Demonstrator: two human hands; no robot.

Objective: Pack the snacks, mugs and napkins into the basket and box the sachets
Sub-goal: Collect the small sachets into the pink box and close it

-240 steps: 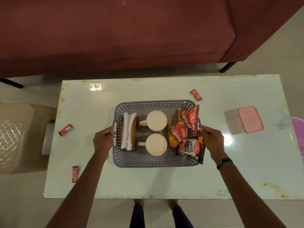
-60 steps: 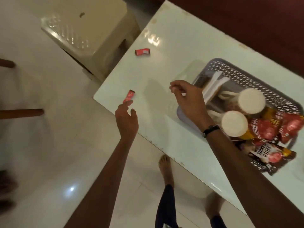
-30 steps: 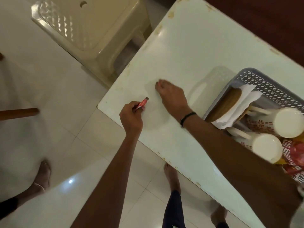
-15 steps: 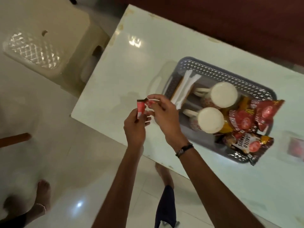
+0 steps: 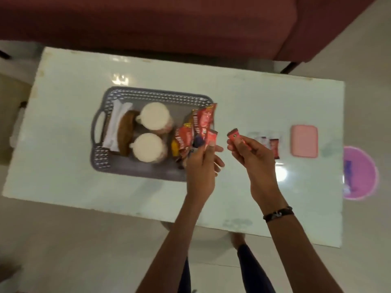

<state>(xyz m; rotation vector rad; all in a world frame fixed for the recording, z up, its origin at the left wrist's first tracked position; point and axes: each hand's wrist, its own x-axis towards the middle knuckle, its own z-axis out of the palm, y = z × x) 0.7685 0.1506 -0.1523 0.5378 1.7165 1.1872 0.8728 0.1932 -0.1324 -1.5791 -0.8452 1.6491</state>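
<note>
A grey perforated basket [image 5: 148,96] sits on the table and holds white napkins [image 5: 116,125], two cream mugs [image 5: 153,117] [image 5: 148,146] and red snack packets [image 5: 196,127]. My left hand [image 5: 203,159] pinches a small red sachet [image 5: 212,138] by the basket's right end. My right hand [image 5: 250,155] holds a second red sachet [image 5: 234,136] upright. To the right a clear box [image 5: 268,142] stands with sachets inside. Its pink lid [image 5: 304,141] lies beside it.
The pale glass table [image 5: 232,98] has a maroon sofa [image 5: 169,22] behind it. A pink round stool [image 5: 359,176] stands off the table's right end. A beige plastic chair [image 5: 8,115] is at the left. My legs show under the near edge.
My hands carried both sachets from the table's left corner to the right of the basket. They have separated, one sachet in each. The view swung back to face the table squarely.
</note>
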